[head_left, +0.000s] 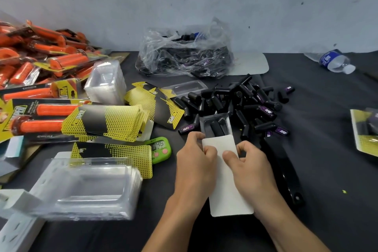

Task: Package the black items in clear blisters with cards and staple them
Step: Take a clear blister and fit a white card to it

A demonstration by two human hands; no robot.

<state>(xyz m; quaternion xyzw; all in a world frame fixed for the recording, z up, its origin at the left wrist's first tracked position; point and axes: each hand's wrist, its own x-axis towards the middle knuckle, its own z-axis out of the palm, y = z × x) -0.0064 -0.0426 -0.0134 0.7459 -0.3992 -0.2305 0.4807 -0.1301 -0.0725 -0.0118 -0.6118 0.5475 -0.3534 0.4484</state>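
My left hand [196, 161] and my right hand [251, 168] hold a white-backed card [227, 182] by its two long edges. The card lies partway into a clear blister [214, 124] with two black grips inside. Loose black grips [245, 102] are heaped just beyond it. Yellow-and-black printed cards [106, 122] are stacked to the left. Empty clear blisters stand in a front-left stack [88, 186] and a taller stack [106, 82] further back. A long black stapler [282, 170] lies to the right of my right hand.
Finished orange grip packs [38, 63] pile up at far left. A clear bag of black grips [184, 55] sits at the back. A green timer [159, 149], a water bottle [335, 61] and one finished pack [366, 129] at the right edge also lie on the dark table [327, 170].
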